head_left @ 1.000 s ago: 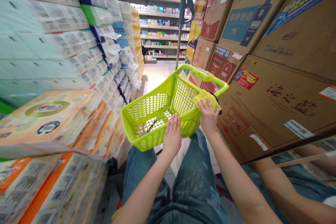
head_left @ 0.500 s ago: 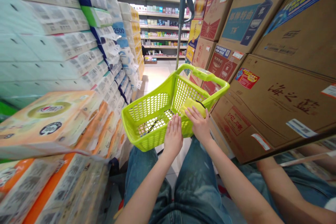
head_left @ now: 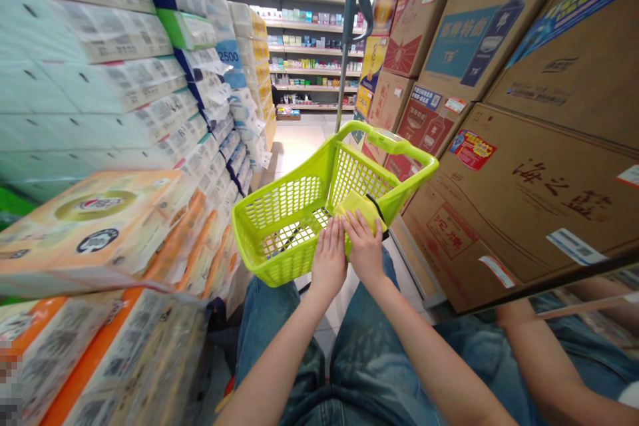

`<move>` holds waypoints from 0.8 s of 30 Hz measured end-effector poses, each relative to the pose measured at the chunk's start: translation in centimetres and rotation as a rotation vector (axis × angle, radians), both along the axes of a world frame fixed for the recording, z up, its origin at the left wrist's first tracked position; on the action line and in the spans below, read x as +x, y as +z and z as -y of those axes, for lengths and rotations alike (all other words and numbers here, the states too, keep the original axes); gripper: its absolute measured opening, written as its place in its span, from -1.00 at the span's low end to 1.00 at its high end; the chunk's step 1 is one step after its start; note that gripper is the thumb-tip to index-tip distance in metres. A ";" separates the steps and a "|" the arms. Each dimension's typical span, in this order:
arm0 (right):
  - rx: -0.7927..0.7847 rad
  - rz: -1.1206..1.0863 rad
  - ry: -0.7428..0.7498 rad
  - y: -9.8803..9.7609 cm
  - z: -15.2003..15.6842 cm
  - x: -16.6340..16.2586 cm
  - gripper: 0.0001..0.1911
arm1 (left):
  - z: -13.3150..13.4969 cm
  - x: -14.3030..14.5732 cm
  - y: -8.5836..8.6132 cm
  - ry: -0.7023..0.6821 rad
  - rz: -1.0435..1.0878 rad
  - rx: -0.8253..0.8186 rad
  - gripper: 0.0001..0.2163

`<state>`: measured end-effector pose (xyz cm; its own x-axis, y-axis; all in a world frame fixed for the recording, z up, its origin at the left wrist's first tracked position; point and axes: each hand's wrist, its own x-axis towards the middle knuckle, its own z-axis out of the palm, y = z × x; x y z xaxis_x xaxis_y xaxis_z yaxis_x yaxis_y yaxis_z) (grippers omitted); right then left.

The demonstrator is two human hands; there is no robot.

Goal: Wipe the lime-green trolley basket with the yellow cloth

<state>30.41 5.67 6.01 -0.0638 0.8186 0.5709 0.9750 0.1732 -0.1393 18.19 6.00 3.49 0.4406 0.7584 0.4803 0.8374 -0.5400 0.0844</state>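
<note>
A lime-green plastic shopping basket (head_left: 279,213) stands in front of my knees, tilted toward me, with its handle bar (head_left: 399,146) at the far right. My left hand (head_left: 328,259) lies on the basket's near rim, fingers together and stretched over the edge. My right hand (head_left: 365,246) sits right beside it, pressing a folded yellow-green cloth (head_left: 360,208) against the basket's near wall. A black strap shows at the cloth's right edge. My legs in blue jeans (head_left: 369,359) are below the basket.
Wrapped packs of tissue paper (head_left: 100,206) are stacked high on the left. Brown cardboard cartons (head_left: 529,193) are piled on the right. A narrow tiled aisle (head_left: 299,136) runs ahead to stocked shelves (head_left: 304,46). A grey pole (head_left: 347,33) stands behind the basket.
My right hand has slid the cloth leftward along the basket's rim, from the right corner to beside my left hand. The left hand has stayed in place.
</note>
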 end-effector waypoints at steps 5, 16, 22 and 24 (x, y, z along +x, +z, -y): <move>-0.003 0.053 0.075 0.8 -0.3 2.2 -0.29 | 0.1 0.0 0.1 0.013 -0.006 -0.001 -0.25; 0.103 -0.090 -0.174 2.6 -2.7 6.7 -0.30 | 0.1 0.1 0.3 -0.005 -0.006 -0.022 -0.20; 0.002 -0.067 0.025 0.2 0.1 -0.5 -0.33 | 0.0 0.0 -0.2 0.003 -0.001 0.010 -0.27; -0.011 -0.042 0.067 0.4 0.3 -0.1 -0.34 | 0.1 -0.3 -0.2 -0.005 0.000 0.022 -0.27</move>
